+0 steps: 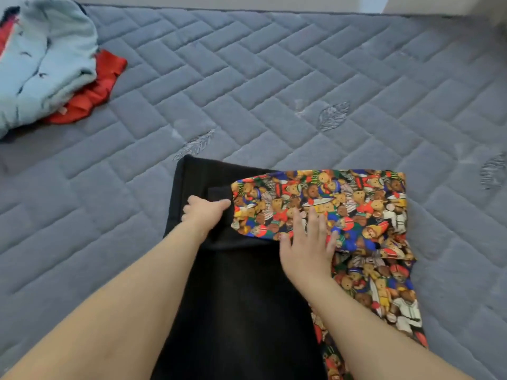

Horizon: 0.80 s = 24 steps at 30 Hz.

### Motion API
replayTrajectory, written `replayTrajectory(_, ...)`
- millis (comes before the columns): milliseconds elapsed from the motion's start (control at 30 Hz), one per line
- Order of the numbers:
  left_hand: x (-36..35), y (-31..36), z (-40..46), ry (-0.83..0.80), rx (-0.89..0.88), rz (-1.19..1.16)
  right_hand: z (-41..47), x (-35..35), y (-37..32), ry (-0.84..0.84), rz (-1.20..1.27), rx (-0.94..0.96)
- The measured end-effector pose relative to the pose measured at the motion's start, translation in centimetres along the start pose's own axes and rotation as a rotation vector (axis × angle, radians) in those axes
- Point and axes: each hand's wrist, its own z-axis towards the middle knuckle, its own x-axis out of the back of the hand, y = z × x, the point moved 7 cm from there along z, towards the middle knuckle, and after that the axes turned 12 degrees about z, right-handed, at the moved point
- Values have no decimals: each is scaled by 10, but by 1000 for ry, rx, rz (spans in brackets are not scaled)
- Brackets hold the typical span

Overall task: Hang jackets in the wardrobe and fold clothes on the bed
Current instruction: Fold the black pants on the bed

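A grey quilted bed (301, 78) fills the head view. On it, near the lower middle, lies a black garment (241, 311) with a bear-print sleeve (343, 204) folded across its upper part and more of the same print running down its right side. The left hand (204, 212) pinches the black cuff at the sleeve's end, fingers curled. The right hand (307, 245) lies flat on the printed cloth, fingers spread. At the far left corner sits a pale blue garment (46, 58) heaped on a red cloth (101, 89), well apart from the hands.
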Motion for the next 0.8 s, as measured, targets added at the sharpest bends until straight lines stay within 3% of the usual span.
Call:
replayTrajectory(67,-10,5,7,11,-59,54,4,-8,7,-34,-49,-25)
replayTrajectory(167,0,10,15,11,-122,-34,15,6,12,86,-158,-26)
replayTrajectory(233,29,6,25,105,-144,38,23,25,31,131,-190,-158)
replayTrajectory(367,68,-11,41,213,-58,287,34,37,79,-87,-136,-444)
replayTrajectory(400,73,-6,34,318,-103,372,36,35,85,-139,-168,-449)
replayTrajectory(467,61,22,9,520,-414,485,42,29,88,-183,-225,-401)
replayTrajectory(500,42,34,-4,521,-590,522,44,25,89,-194,-228,-379)
replayTrajectory(567,-7,39,-12,351,-766,666,48,15,94,-212,-204,-354)
replayTrajectory(667,-57,8,13,154,-699,940,53,2,108,-189,-153,-312)
replayTrajectory(800,-63,-5,19,277,-718,959,40,-3,122,-134,-107,-228)
